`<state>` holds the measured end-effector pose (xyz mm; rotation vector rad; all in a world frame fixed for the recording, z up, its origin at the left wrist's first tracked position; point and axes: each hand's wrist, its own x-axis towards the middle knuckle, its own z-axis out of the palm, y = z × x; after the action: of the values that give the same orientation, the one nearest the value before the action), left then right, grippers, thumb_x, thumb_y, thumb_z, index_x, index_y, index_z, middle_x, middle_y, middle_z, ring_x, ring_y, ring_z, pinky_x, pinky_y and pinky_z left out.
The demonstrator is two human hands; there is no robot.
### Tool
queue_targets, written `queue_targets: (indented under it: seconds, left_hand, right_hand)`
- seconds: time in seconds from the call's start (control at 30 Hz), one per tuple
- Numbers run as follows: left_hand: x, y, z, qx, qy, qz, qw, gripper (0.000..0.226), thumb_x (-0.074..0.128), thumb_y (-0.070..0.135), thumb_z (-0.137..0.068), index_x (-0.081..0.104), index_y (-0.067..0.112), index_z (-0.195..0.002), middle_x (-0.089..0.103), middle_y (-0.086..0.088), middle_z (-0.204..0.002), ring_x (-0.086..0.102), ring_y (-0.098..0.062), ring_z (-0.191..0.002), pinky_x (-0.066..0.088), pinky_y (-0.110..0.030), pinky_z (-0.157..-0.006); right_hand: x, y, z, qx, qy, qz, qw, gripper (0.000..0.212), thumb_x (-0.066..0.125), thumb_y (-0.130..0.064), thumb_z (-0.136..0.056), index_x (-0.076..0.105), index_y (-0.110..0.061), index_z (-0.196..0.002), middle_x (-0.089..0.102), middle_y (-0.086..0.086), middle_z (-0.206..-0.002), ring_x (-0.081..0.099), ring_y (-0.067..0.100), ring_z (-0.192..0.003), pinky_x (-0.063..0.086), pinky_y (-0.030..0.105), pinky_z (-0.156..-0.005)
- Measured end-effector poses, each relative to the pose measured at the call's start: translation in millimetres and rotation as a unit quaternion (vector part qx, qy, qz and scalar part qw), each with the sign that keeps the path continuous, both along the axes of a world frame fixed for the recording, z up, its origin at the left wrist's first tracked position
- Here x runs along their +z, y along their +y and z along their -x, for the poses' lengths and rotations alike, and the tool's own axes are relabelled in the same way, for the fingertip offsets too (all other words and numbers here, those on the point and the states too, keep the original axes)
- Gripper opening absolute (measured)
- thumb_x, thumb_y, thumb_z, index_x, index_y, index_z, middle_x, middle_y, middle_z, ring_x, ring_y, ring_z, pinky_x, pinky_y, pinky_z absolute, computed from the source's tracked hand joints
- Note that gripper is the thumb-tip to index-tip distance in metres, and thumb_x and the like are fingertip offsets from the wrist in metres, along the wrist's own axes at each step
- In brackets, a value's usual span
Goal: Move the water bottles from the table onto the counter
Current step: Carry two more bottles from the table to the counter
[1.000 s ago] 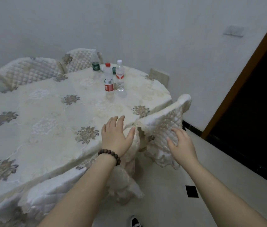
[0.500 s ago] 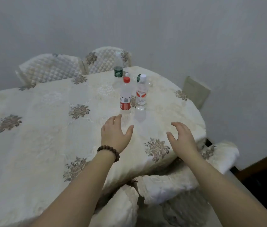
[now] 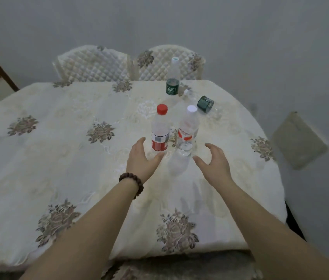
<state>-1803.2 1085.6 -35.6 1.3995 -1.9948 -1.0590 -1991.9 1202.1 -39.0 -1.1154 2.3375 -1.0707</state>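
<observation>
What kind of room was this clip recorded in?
Probably a home dining room: a table under a cream floral embroidered tablecloth, two chairs in quilted cream covers against a plain grey wall, and plastic water bottles on the table.

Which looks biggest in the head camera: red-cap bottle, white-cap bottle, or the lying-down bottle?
1. red-cap bottle and white-cap bottle: look alike, cannot rank.
2. lying-down bottle: smallest, though it is farther away.
</observation>
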Motion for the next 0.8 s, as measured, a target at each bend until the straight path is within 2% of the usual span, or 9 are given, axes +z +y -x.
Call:
queue_targets:
  seconds: [0.1, 0.2, 0.37, 0.43, 0.5, 0.57, 0.67, 0.73, 0.8]
  left_hand:
    - [-7.7, -21.8, 22.0, 0.029, 0.033, -0.016, 0.999, 0.099, 0.072, 0.054, -0.07, 0.02, 0.021, -0.148, 0.028, -0.002, -0.152, 0.029, -0.016, -0.137, 0.029, -0.034, -0.109]
    - [-17.7, -42.0, 40.4, 0.042, 0.073, -0.036, 0.996, 0.111, 0.079, 0.051, -0.064, 0.012, 0.026, -0.149, 0.022, -0.001, -0.155, 0.025, -0.015, -0.14, 0.027, -0.031, -0.108]
    - [-37.3, -58.7, 61.6, 0.045, 0.131, -0.059, 0.989, 0.116, 0.085, 0.039, -0.06, 0.011, 0.031, -0.149, 0.027, 0.005, -0.153, 0.034, -0.007, -0.132, 0.03, -0.016, -0.095]
    - [-43.4, -59.9, 65.3, 0.047, 0.151, -0.054, 0.986, 0.108, 0.085, 0.036, -0.061, 0.021, 0.028, -0.147, 0.04, 0.008, -0.145, 0.042, -0.004, -0.126, 0.038, -0.018, -0.096]
    - [-47.6, -59.9, 67.6, 0.05, 0.166, -0.045, 0.984, 0.09, 0.084, 0.032, -0.062, 0.036, 0.029, -0.137, 0.053, 0.016, -0.128, 0.051, 0.003, -0.113, 0.047, -0.023, -0.091]
    - [-48.4, -60.6, 69.3, 0.052, 0.175, -0.031, 0.983, 0.072, 0.082, 0.026, -0.064, 0.045, 0.03, -0.126, 0.056, 0.023, -0.112, 0.054, 0.015, -0.098, 0.048, -0.011, -0.077]
    - [-47.1, -62.5, 71.5, 0.055, 0.191, -0.031, 0.98, 0.059, 0.081, 0.018, -0.067, 0.05, 0.033, -0.115, 0.058, 0.021, -0.103, 0.055, 0.018, -0.088, 0.045, -0.002, -0.06]
    - [-45.8, -62.0, 71.3, 0.054, 0.18, -0.036, 0.982, 0.054, 0.082, 0.025, -0.066, 0.051, 0.041, -0.107, 0.06, 0.022, -0.1, 0.056, 0.017, -0.087, 0.045, -0.003, -0.06]
    - [-45.7, -60.7, 69.3, 0.052, 0.162, -0.036, 0.985, 0.052, 0.081, 0.034, -0.065, 0.051, 0.044, -0.106, 0.061, 0.026, -0.1, 0.055, 0.017, -0.09, 0.045, -0.004, -0.064]
  right_hand:
    - [-6.6, -27.4, 15.4, -0.003, -0.049, 0.019, 0.999, 0.086, 0.07, -0.052, -0.075, 0.03, -0.019, -0.144, 0.034, 0.002, -0.148, 0.033, 0.018, -0.135, 0.028, 0.029, -0.105]
    - [-15.1, -50.8, 25.5, -0.003, -0.098, 0.056, 0.994, 0.106, 0.075, -0.057, -0.065, 0.017, -0.025, -0.148, 0.021, -0.001, -0.154, 0.024, 0.016, -0.14, 0.024, 0.027, -0.105]
    - [-34.8, -74.4, 35.0, 0.009, -0.154, 0.078, 0.985, 0.117, 0.08, -0.053, -0.061, 0.007, -0.029, -0.15, 0.014, -0.006, -0.157, 0.02, 0.015, -0.142, 0.026, 0.035, -0.111]
    - [-41.0, -80.1, 36.8, 0.017, -0.161, 0.085, 0.983, 0.115, 0.081, -0.051, -0.061, 0.01, -0.03, -0.149, 0.017, -0.007, -0.157, 0.023, 0.014, -0.141, 0.027, 0.031, -0.109]
    - [-44.1, -84.5, 37.7, 0.024, -0.165, 0.097, 0.981, 0.111, 0.081, -0.052, -0.061, 0.015, -0.031, -0.148, 0.023, -0.009, -0.155, 0.028, 0.012, -0.139, 0.029, 0.029, -0.106]
    - [-46.0, -88.3, 38.1, 0.033, -0.17, 0.113, 0.978, 0.098, 0.081, -0.046, -0.064, 0.026, -0.032, -0.143, 0.036, -0.012, -0.147, 0.038, 0.009, -0.132, 0.034, 0.026, -0.103]
    - [-47.6, -92.7, 36.5, 0.029, -0.169, 0.124, 0.977, 0.062, 0.078, -0.036, -0.07, 0.042, -0.042, -0.12, 0.054, -0.028, -0.117, 0.05, -0.011, -0.108, 0.037, 0.01, -0.083]
    - [-48.0, -94.4, 35.4, 0.017, -0.169, 0.123, 0.978, 0.051, 0.078, -0.034, -0.07, 0.044, -0.047, -0.106, 0.056, -0.032, -0.104, 0.052, -0.015, -0.098, 0.038, 0.01, -0.078]
    - [-49.0, -94.4, 35.1, 0.009, -0.174, 0.124, 0.977, 0.051, 0.079, -0.033, -0.069, 0.046, -0.043, -0.106, 0.058, -0.029, -0.102, 0.055, -0.009, -0.098, 0.043, 0.017, -0.082]
